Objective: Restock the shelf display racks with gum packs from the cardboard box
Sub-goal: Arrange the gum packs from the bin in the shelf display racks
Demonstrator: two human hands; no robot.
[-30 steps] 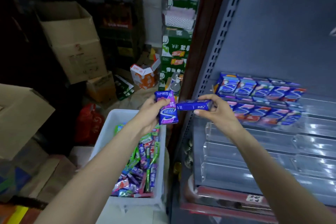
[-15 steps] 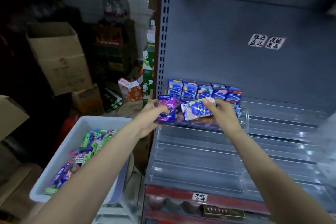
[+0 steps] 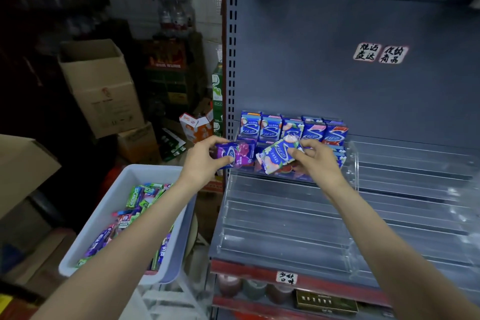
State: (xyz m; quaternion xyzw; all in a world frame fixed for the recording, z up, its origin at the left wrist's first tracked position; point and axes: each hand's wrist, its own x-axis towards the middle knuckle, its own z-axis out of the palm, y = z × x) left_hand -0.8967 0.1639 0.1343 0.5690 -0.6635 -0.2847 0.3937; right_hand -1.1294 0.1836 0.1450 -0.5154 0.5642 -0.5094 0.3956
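My left hand [image 3: 201, 161] grips a purple gum pack [image 3: 235, 154] just left of the clear tiered display rack [image 3: 280, 205]. My right hand [image 3: 315, 161] pinches a blue and pink gum pack [image 3: 278, 157], tilted, in front of the rack's second tier. A row of blue gum packs [image 3: 292, 128] stands upright on the top tier, with more packs partly hidden behind my hands on the tier below. Lower tiers hold nothing. A white plastic bin [image 3: 111, 202] at lower left holds several loose gum packs [image 3: 141, 196].
The grey shelf back panel [image 3: 337, 73] carries two handwritten labels [image 3: 380, 53]. More clear racks [image 3: 415, 176] stretch to the right. Cardboard boxes [image 3: 101, 86] and stacked goods crowd the dark area at left. A red shelf edge [image 3: 298, 280] with a price tag runs below the rack.
The view swung from the bin toward the shelf. My right hand turned its pack face-up and both hands moved up to the rack's upper tiers.
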